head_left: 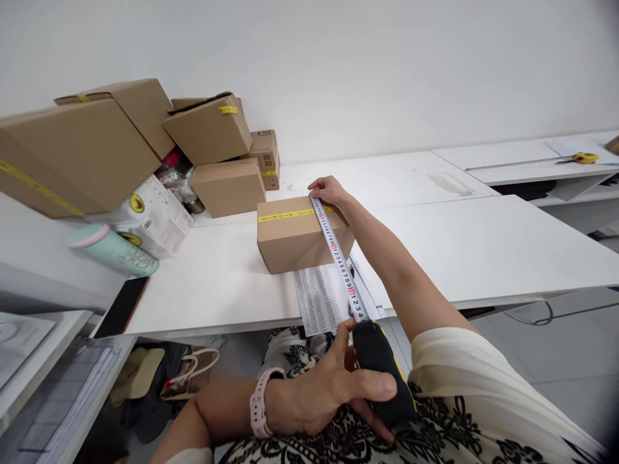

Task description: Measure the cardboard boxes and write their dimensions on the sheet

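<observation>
A brown cardboard box with a yellow tape strip along its top sits near the table's front edge. My left hand, with a pink watch band at the wrist, is closed around the black case of a tape measure close to my body. The white blade runs out of the case, over the box's front and across its top. At the box's far edge my right hand pinches the blade's end. Under the box lies a printed sheet, partly covered and overhanging the table edge. A pen shows beside the blade.
Several cardboard boxes are stacked at the back left. A mint bottle, a white avocado-printed box and a dark phone lie on the white table's left. Another tape measure lies extended at far right.
</observation>
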The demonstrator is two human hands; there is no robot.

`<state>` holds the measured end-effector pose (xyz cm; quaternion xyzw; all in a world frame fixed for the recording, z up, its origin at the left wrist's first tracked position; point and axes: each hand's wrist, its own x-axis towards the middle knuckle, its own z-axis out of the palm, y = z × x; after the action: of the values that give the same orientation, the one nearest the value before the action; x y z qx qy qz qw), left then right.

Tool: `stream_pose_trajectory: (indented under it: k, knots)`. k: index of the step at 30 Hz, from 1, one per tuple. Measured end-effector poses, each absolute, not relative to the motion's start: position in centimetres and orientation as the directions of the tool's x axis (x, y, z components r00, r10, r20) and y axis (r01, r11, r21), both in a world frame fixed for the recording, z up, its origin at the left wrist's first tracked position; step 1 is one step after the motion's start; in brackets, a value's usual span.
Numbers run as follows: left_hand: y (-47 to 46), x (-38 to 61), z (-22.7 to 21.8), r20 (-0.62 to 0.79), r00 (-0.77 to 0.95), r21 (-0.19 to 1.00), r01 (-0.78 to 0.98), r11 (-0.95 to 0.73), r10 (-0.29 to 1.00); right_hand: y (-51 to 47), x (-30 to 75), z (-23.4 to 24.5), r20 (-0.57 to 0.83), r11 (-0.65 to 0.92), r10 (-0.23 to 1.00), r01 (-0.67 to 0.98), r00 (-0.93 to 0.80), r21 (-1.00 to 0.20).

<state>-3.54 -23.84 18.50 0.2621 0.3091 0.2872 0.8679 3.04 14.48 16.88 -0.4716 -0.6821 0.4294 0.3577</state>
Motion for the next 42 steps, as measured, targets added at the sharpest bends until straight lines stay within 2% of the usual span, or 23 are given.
stream_pose_trajectory:
  k: [5, 9, 15, 17, 20, 22, 23, 25, 27, 29, 32, 34, 37, 39, 42]
  knots:
    - [-23.9, -3.4, 18.3, -0.405, 0.627, 0.617, -0.351, 0.705, 0.666, 13.8, 3.0, 17.0, 0.061, 0.163, 0.953, 0.33, -0.298, -0.93]
    - [-24.1, -3.8, 17.8, -0.368, 0.638, 0.62, -0.373, 0.69, 0.676, 13.5, 3.8, 18.0, 0.108, 0.194, 0.948, 0.273, -0.301, -0.942]
    - [-23.7, -5.6, 18.1, -0.255, 0.663, 0.735, -0.341, 0.587, 0.704, 10.4, 6.5, 24.3, 0.415, 0.454, 0.879, 0.144, -0.235, -0.879]
    - [-23.1, -6.1, 18.2, -0.218, 0.639, 0.769, -0.353, 0.533, 0.737, 6.9, 7.1, 26.1, 0.469, 0.517, 0.836, 0.121, -0.287, -0.848]
    - [-22.0, -6.9, 18.0, -0.179, 0.564, 0.831, -0.352, 0.431, 0.806, 0.2, 7.9, 26.5, 0.541, 0.601, 0.713, -0.008, -0.446, -0.799]
    - [-21.4, -7.9, 17.5, -0.141, 0.479, 0.893, -0.317, 0.321, 0.866, -3.5, 8.9, 25.0, 0.464, 0.543, 0.663, -0.049, -0.587, -0.838]
    - [-21.1, -8.7, 17.2, -0.117, 0.428, 0.914, -0.306, 0.265, 0.896, -4.7, 9.5, 23.9, 0.43, 0.512, 0.673, -0.04, -0.602, -0.858]
    - [-20.9, -10.5, 16.4, -0.056, 0.309, 0.934, -0.319, 0.159, 0.949, -5.6, 11.2, 20.9, 0.423, 0.476, 0.772, -0.01, -0.474, -0.879]
    - [-20.5, -12.7, 15.4, 0.014, 0.148, 0.946, -0.321, 0.035, 0.989, -4.7, 13.0, 17.3, 0.425, 0.437, 0.889, 0.037, -0.169, -0.899]
    - [-19.9, -14.9, 14.4, 0.097, -0.049, 0.961, -0.254, -0.107, 0.994, -3.1, 14.5, 13.6, 0.327, 0.324, 0.945, 0.11, 0.005, -0.94]
    - [-17.8, -17.7, 12.5, 0.161, -0.236, 0.965, -0.166, -0.203, 0.958, -1.2, 15.4, 8.9, 0.128, 0.138, 0.989, 0.165, -0.07, -0.977]
    - [-16.0, -19.0, 11.3, 0.129, -0.248, 0.969, -0.173, -0.174, 0.96, -0.8, 15.1, 7.1, 0.073, 0.104, 0.975, 0.141, -0.212, -0.985]
    - [-13.7, -20.2, 10.6, 0.042, -0.165, 0.978, -0.195, -0.074, 0.985, -0.7, 14.0, 6.6, 0.099, 0.125, 0.936, 0.057, -0.338, -0.99]
    - [-12.6, -20.7, 11.2, 0.026, -0.106, 0.984, -0.172, -0.044, 0.994, -0.4, 13.3, 7.6, 0.126, 0.15, 0.943, 0.053, -0.308, -0.987]
    - [-11.3, -21.5, 13.8, 0.088, -0.106, 0.989, -0.111, -0.1, 0.99, 1.0, 12.5, 10.2, 0.198, 0.227, 0.965, 0.171, -0.171, -0.959]
